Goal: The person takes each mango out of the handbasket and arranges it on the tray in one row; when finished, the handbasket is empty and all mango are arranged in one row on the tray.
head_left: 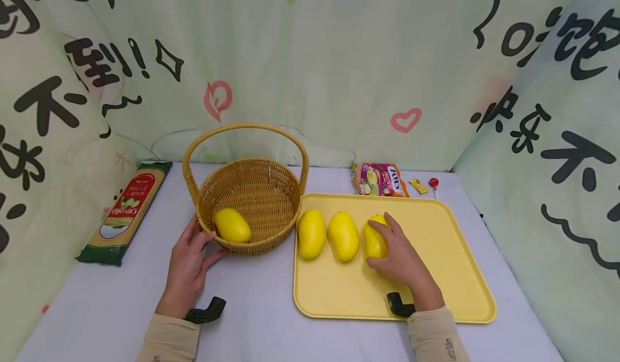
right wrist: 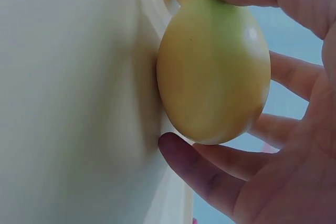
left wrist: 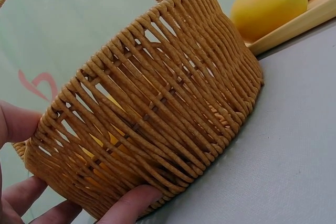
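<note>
My left hand (head_left: 186,268) holds the left side of a brown wicker basket (head_left: 271,203) with an arched handle. In the left wrist view, its fingers and thumb lie against the woven wall (left wrist: 152,93). One yellow mango (head_left: 232,225) lies inside the basket. On the yellow tray (head_left: 450,276), my right hand (head_left: 406,257) grips the rightmost mango (head_left: 374,242), thumb at one end and fingers curled around the other. The right wrist view shows this mango (right wrist: 212,72) close to the tray surface. Two more mangoes, a left one (head_left: 311,234) and a middle one (head_left: 344,236), lie beside it.
Behind the tray lie a colourful candy bag (head_left: 378,179), a small yellow packet (head_left: 418,186) and a red lollipop (head_left: 433,182). A long red, tan and green package (head_left: 127,211) rests at the far left. Printed curtains (head_left: 310,71) stand around the white table.
</note>
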A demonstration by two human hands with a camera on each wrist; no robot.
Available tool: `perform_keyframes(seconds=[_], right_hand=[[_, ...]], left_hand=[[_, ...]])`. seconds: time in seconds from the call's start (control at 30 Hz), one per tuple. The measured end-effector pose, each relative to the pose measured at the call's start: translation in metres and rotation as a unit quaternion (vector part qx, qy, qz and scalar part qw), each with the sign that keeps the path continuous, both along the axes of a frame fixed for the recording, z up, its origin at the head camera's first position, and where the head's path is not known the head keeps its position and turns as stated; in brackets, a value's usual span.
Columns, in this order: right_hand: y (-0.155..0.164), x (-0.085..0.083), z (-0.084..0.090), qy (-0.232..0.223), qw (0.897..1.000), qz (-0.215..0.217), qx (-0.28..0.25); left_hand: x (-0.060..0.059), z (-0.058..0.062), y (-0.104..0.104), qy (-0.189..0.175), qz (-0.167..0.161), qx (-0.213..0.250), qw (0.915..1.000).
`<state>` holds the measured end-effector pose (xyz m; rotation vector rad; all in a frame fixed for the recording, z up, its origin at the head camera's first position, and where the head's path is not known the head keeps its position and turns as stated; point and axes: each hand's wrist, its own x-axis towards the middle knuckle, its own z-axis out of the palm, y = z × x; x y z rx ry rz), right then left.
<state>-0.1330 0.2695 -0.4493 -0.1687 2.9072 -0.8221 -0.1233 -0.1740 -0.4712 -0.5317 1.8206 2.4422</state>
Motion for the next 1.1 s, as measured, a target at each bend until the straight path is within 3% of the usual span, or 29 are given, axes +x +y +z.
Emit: perform_keyframes(seconds=[0.73, 1.1], right_hand=[[0.0052, 0.005, -0.0007, 0.007, 0.999, -0.034, -0.034], [0.0083, 0.0037, -0.0025, -0.007, 0.995, -0.058, -0.078]], left_hand=[[0.0005, 0.0009, -0.0012, -0.008, -0.001, 0.003, 1.0], [0.0001, -0.0008, -0.0015, -0.007, -0.002, -0.001, 1.0]])
